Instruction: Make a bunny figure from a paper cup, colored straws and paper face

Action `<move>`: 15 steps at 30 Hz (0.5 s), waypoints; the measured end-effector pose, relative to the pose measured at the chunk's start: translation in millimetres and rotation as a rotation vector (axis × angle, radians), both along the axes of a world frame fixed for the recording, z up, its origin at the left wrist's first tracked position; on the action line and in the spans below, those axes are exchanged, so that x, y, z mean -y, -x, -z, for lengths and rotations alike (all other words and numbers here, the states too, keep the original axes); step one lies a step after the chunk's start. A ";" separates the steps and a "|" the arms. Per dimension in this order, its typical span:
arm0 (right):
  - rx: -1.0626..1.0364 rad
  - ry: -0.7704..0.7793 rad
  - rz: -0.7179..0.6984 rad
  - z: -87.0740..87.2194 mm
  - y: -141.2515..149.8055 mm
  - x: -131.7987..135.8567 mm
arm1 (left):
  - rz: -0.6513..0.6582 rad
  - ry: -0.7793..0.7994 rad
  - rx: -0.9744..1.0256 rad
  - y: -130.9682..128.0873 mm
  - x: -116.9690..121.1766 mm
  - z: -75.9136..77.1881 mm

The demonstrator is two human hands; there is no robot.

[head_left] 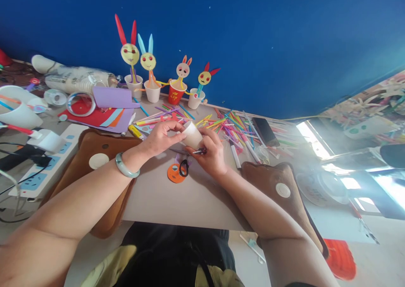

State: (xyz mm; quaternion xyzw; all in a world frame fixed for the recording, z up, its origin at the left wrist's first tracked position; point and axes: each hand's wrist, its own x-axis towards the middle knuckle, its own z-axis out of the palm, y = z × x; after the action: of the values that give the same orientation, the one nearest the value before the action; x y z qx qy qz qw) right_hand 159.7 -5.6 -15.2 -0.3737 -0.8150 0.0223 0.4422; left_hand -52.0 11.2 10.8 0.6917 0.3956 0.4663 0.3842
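Note:
A white paper cup [191,136] is tilted between my two hands above the table. My left hand [163,137] pinches its left side, with a pale bracelet on the wrist. Closed round the cup's right side is my right hand [211,150]; a slim dark pointed tool [200,151] also sticks out from its fingers, its kind unclear. Just below lies an orange paper disc [175,175] with a drawn face, partly covered by a black loop [184,168]. Colourful sticks or straws [232,129] are scattered beyond my hands.
Several rabbit-faced cup figures, one in a red cup [177,94], stand along the blue wall. Brown cushion-like pads [109,152] flank the work area. On the left are a power strip [52,164], a tape roll [80,105] and coloured paper [112,97]; a phone [265,132] lies at right.

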 end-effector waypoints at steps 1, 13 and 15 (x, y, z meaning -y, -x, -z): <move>0.000 0.007 0.005 -0.9 0.8 1.3 | 0.020 0.019 0.015 0.1 0.2 0.1; -0.021 0.133 -0.018 -5.2 5.4 9.7 | 0.137 0.113 0.075 0.9 4.5 -2.4; -0.036 0.150 0.001 -6.8 2.5 7.2 | 0.081 0.101 0.081 0.9 3.3 -2.2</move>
State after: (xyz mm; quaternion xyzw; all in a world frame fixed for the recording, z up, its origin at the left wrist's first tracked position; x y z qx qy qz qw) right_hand 157.3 -12.8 -8.4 -0.4058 -0.8028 0.0896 0.4275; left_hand -52.9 7.9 13.1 0.6672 0.3747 0.4575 0.4529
